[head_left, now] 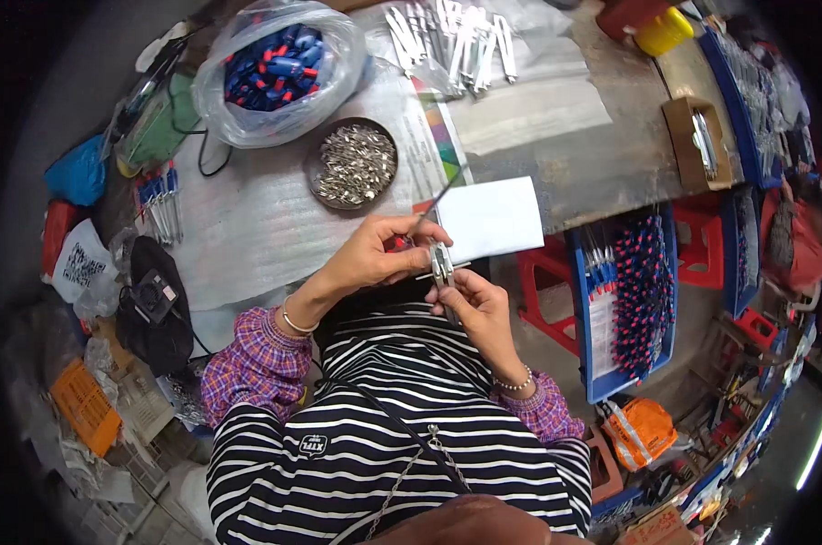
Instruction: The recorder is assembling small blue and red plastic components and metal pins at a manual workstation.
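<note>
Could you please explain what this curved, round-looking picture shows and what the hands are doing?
No machine here: a camera worn on a person's head looks down, and its wide lens bends the edges. The left hand has its grip on a thin tool with a red handle. The right hand holds a small metal part. On the table lie a round dish of small metal pieces, a bag of blue and red handles, a white sheet and loose metal parts.

Both forearms entered from the lower edge and met at mid-frame before the chest. The left hand [375, 254] was curled, fingers closed in a pinch, wrist bent inward. The right hand [479, 304] sat just beside it, fingers closed in a grip, thumb uppermost.
</note>
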The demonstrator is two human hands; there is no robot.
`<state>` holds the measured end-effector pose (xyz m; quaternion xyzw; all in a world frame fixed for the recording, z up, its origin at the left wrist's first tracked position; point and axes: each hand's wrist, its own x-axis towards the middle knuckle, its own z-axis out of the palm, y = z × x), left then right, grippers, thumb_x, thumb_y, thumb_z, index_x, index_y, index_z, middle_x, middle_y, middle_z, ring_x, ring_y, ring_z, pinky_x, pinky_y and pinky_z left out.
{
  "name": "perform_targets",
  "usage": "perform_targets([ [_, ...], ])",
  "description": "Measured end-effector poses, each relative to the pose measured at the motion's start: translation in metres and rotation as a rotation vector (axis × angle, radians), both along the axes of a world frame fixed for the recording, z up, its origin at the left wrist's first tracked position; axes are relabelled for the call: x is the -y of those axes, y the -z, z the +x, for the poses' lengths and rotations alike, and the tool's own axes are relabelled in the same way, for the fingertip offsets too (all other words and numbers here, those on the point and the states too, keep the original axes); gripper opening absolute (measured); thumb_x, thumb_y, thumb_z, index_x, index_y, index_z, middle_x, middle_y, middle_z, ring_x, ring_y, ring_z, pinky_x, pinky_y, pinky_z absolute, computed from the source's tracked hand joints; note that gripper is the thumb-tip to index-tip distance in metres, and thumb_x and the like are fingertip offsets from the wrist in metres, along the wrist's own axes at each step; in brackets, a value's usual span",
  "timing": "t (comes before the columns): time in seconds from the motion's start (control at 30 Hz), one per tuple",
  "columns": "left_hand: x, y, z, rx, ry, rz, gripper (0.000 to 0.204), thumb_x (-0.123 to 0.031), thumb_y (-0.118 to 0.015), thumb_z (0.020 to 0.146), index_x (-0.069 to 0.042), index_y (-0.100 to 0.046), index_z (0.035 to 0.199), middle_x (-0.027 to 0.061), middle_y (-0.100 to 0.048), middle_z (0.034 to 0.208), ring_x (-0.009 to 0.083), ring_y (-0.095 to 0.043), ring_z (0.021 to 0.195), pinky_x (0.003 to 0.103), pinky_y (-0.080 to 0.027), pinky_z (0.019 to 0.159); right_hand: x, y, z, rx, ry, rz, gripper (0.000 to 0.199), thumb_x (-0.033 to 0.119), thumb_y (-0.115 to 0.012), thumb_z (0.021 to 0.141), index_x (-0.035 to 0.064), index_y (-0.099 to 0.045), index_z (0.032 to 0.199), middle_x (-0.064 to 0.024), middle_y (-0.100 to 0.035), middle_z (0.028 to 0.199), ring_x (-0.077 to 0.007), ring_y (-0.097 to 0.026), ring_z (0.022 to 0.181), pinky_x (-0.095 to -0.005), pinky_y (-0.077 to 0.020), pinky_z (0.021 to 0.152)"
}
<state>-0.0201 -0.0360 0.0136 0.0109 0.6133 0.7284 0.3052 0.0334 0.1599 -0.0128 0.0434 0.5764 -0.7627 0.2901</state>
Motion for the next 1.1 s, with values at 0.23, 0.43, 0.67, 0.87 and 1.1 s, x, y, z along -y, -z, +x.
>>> perform_targets([
  [0.23, 0.0, 0.007, 0.004, -0.111, 0.098, -0.043, 0.02, -0.005, -0.066, 0.08, 0.0, -0.063, 0.1, -0.0014, -0.061, 0.081, 0.0016, -0.051, 0.071, 0.018, -0.041, 0.06, -0.003, -0.01, 0.002, 0.21, -0.066, -0.054, 0.013, 0.003, -0.052, 0.086, -0.0067, -0.06, 0.09, -0.0103, -0.064, 0.081, -0.0119, -0.06, 0.067, -0.022, -0.0484, 0.064],
  [0.43, 0.0, 0.002, 0.008, -0.234, 0.117, 0.02, 0.021, -0.005, -0.067, 0.08, 0.001, -0.063, 0.1, 0.0014, -0.062, 0.086, 0.0056, -0.054, 0.078, 0.021, -0.043, 0.07, 0.005, -0.012, 0.005, 0.284, -0.061, -0.335, 0.02, 0.014, -0.05, 0.091, -0.0043, -0.055, 0.086, -0.0086, -0.056, 0.068, -0.0124, -0.051, 0.055, -0.0256, -0.0456, 0.054],
  [0.67, 0.02, -0.013, 0.001, -0.393, 0.148, -0.166, 0.025, -0.008, -0.068, 0.075, -0.002, -0.065, 0.099, 0.004, -0.061, 0.072, 0.0066, -0.052, 0.063, 0.022, -0.042, 0.058, 0.01, -0.008, 0.005, 0.28, -0.082, -0.236, 0.016, 0.011, -0.049, 0.092, -0.0036, -0.055, 0.093, -0.0027, -0.05, 0.066, -0.0066, -0.041, 0.052, -0.0207, -0.0407, 0.051],
  [0.87, 0.067, -0.037, -0.042, -0.846, -0.321, -0.546, 0.017, -0.003, -0.064, 0.076, -0.003, -0.067, 0.093, 0.0042, -0.063, 0.077, 0.008, -0.052, 0.059, 0.022, -0.041, 0.053, 0.008, 0.003, 0.006, 0.256, -0.113, -0.234, 0.02, 0.015, -0.048, 0.094, -0.0043, -0.055, 0.094, -0.0012, -0.048, 0.068, -0.0064, -0.04, 0.057, -0.0192, -0.0359, 0.052],
  [1.1, 0.132, -0.059, -0.063, -0.888, -0.655, -1.037, 0.014, -0.005, -0.063, 0.076, -0.001, -0.065, 0.09, 0.0102, -0.065, 0.077, 0.015, -0.057, 0.058, 0.027, -0.045, 0.055, 0.007, -0.01, -0.003, 0.191, -0.121, -0.105, 0.017, 0.012, -0.049, 0.093, -0.0033, -0.056, 0.091, -0.0024, -0.054, 0.071, -0.0052, -0.041, 0.058, -0.0184, -0.0346, 0.052],
])
